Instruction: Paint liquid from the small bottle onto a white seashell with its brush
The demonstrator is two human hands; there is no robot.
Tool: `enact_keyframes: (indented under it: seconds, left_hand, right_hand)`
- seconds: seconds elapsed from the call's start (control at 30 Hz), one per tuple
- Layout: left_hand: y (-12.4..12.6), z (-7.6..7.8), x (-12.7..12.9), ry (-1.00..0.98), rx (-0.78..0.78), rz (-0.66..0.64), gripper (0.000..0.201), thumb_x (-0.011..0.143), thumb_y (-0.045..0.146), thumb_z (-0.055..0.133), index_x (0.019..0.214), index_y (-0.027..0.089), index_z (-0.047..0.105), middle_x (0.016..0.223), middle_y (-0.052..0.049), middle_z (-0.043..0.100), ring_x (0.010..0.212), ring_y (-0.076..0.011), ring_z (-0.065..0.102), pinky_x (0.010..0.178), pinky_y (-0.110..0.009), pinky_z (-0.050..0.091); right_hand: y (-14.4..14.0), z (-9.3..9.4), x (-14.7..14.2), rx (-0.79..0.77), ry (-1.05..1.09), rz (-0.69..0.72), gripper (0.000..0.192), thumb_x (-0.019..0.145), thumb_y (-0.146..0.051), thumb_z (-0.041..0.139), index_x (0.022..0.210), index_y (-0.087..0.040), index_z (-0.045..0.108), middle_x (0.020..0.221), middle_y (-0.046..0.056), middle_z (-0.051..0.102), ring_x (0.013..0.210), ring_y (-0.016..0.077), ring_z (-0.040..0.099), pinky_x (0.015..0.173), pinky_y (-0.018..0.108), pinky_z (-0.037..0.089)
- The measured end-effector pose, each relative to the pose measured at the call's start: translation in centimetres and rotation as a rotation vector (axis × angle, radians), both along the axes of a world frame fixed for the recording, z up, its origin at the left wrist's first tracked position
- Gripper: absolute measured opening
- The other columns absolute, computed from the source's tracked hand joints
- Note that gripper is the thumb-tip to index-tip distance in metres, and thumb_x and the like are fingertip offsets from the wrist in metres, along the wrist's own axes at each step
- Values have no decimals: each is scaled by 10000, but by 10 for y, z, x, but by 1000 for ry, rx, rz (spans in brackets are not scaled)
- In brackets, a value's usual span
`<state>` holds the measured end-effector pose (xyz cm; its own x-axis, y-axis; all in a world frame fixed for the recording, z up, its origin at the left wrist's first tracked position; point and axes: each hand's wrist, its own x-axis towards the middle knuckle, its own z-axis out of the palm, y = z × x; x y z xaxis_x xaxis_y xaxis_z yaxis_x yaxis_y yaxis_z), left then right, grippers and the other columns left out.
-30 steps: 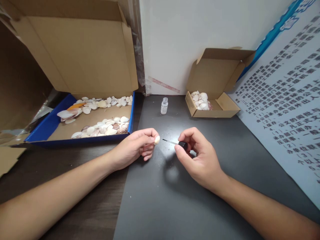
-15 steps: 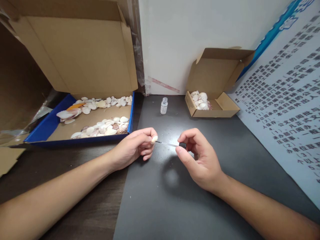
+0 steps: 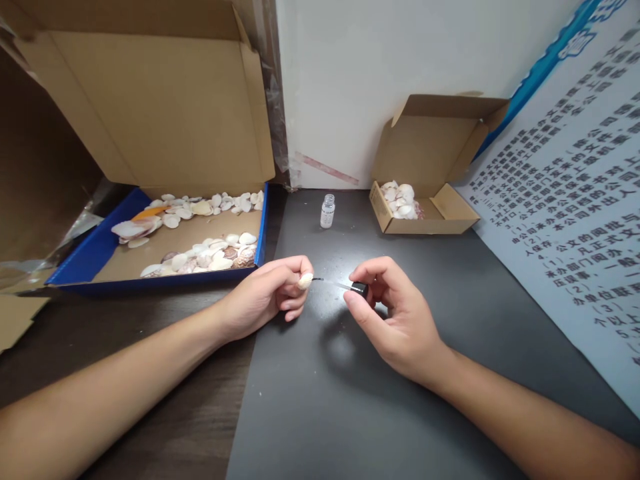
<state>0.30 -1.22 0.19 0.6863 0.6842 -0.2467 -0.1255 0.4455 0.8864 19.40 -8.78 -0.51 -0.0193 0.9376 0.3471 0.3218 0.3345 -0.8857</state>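
Observation:
Between thumb and forefinger, my left hand (image 3: 273, 293) pinches a small cream ribbed seashell (image 3: 305, 281). My right hand (image 3: 395, 313) grips the black cap of a brush applicator (image 3: 359, 289), whose thin clear stem points left. The dark brush tip is right beside the shell's edge; whether it touches I cannot tell. Behind the hands, a small clear glass bottle (image 3: 327, 212) with a printed label stands upright and uncapped on the dark mat.
At the left, an open blue-sided cardboard box (image 3: 165, 268) holds white and brown shells in two groups. A smaller open cardboard box (image 3: 430, 227) with white shells stands at the back right. Beside it lies a printed sheet (image 3: 565, 233). A white panel (image 3: 380, 80) rises behind.
The applicator in my right hand has shifted slightly left and tilted, its brush tip rising a little. My left hand has turned the shell slightly, so more of its ribbed face shows.

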Motion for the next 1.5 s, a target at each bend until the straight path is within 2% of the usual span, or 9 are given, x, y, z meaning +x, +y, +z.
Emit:
enact_keyframes:
  seconds: [0.27, 0.53, 0.77, 0.93, 1.5]
  left_hand:
    - [1, 0, 0, 4, 4, 7, 125, 794, 167, 539, 687, 183, 475, 557, 68, 311, 471, -84, 304, 467, -204, 350]
    - [0, 0, 0, 10, 1, 5, 143, 798, 177, 554, 682, 183, 471, 563, 67, 309, 476, -82, 302, 471, -204, 352]
    - [1, 0, 0, 17, -7, 5, 91, 780, 148, 530, 706, 184, 490, 538, 75, 286, 468, -85, 285, 466, -200, 348]
    - [1, 0, 1, 13, -15, 5, 114, 816, 143, 517, 715, 184, 483, 543, 76, 293, 469, -81, 278, 469, -194, 349]
    - [2, -1, 0, 17, -11, -6, 97, 820, 129, 490, 740, 183, 494, 554, 74, 297, 476, -82, 272, 471, -190, 348]
  right_hand:
    - [-2, 1, 1, 19, 18, 21, 141, 871, -202, 602, 961, -255, 507, 636, -75, 479, 488, 108, 461, 459, 244, 406]
    - [0, 2, 0, -1, 11, -2, 152, 859, -188, 605, 939, -248, 491, 650, -76, 475, 483, 96, 436, 445, 228, 382]
    - [0, 1, 0, -83, -14, 93, 124, 872, -197, 586, 941, -239, 491, 650, -72, 458, 517, 106, 448, 476, 235, 381]
    - [3, -1, -1, -112, -34, 78, 113, 875, -191, 578, 936, -233, 494, 616, -82, 420, 510, 109, 418, 477, 240, 348]
    - [1, -1, 1, -108, -36, 82, 114, 877, -201, 585, 941, -240, 499, 621, -79, 433, 524, 113, 433, 490, 237, 356]
